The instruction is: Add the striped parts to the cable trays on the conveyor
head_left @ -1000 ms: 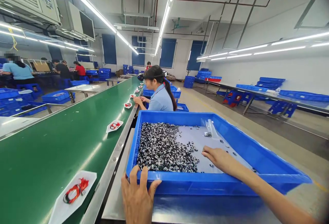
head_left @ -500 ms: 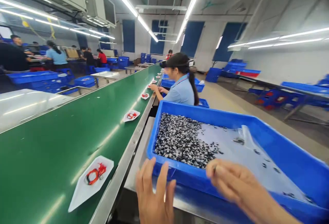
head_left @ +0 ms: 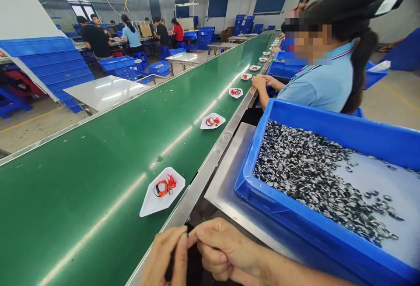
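Note:
My left hand [head_left: 167,257] and my right hand [head_left: 223,251] meet at the bottom edge, fingertips pinched together on a tiny part that I cannot make out. Just beyond them a white tray [head_left: 163,192] with a red and black wire piece lies on the green conveyor belt [head_left: 98,163]. To the right stands a blue bin [head_left: 295,216] holding a heap of small black and silver parts [head_left: 305,167] on a steel table [head_left: 229,176].
More white trays [head_left: 213,121] follow along the belt's right side. A co-worker in a light blue shirt [head_left: 323,82] sits right behind the bin, hands at the belt edge. Stacked blue crates [head_left: 52,65] and other people stand far left.
My view has swung left and down. My left hand let go of the bin's rim, my right hand came out of the bin, and both now pinch together in front of me.

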A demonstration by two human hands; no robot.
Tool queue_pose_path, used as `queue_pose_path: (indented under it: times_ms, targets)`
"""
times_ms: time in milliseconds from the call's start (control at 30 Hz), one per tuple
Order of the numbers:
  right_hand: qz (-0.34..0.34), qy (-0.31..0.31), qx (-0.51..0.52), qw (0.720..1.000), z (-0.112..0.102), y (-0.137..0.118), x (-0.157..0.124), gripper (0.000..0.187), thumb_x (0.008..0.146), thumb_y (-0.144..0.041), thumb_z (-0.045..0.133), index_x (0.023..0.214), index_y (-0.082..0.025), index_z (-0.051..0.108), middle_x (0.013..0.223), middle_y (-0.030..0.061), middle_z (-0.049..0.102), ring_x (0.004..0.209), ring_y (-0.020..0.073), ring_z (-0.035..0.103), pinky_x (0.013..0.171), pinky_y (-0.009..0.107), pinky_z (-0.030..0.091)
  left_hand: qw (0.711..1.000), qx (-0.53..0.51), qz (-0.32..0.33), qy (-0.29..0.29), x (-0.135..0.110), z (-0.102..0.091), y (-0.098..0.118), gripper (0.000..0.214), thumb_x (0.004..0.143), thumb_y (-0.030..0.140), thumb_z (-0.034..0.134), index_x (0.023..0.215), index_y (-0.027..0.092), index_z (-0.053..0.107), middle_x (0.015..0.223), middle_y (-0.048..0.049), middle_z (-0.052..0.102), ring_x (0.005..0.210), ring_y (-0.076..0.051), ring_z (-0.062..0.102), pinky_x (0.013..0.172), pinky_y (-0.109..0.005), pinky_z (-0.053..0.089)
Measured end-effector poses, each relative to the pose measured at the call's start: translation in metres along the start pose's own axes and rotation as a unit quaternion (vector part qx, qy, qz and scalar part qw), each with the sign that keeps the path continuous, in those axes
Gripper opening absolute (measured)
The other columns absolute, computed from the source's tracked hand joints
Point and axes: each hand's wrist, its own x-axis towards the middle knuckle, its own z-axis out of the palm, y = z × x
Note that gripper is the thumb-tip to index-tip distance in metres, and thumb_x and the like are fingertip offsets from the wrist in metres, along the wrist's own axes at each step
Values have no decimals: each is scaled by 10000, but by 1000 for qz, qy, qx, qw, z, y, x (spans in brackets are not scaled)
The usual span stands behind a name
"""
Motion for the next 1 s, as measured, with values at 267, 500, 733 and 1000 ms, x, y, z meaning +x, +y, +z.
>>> queue_pose_path:
  times_ms: [267, 500, 733, 1000]
  targets:
    - [27, 29, 17, 999, -42, 17, 18, 249, 837, -363, 532, 856, -120, 585, 435, -100, 224, 378, 21, 121, 367, 169, 53, 948, 276, -161, 0, 35, -43, -20, 234, 752, 494, 526, 865, 322, 638, 842, 66, 668, 769, -160, 607, 638, -274, 419]
    - [19, 84, 77, 993, -50, 20, 18, 315, 853, -439, 482, 708, -159, 463, 451, -93, 223, 375, 19, 119, 361, 156, 52, 879, 469, -48, -73, 45, -42, -34, 230, 835, 372, 476, 758, 276, 671, 773, 4, 614, 732, -198, 455, 604, -312, 319]
    - [54, 104, 130, 985, -49, 32, 20, 319, 828, -432, 528, 688, -159, 441, 466, -86, 271, 361, 6, 156, 348, 129, 63, 875, 478, 80, -2, 23, -41, -11, 127, 823, 256, 533, 780, 216, 646, 715, -23, 573, 689, -174, 410, 587, -307, 268]
    - [123, 135, 367, 912, -45, 43, 20, 165, 791, -266, 594, 795, -107, 551, 729, 29, 616, 702, 96, 597, 634, 170, 470, 919, 304, 212, -138, -33, 52, 6, 273, 866, 182, 361, 914, 146, 628, 1011, -74, 596, 1023, -224, 483, 954, -436, 324]
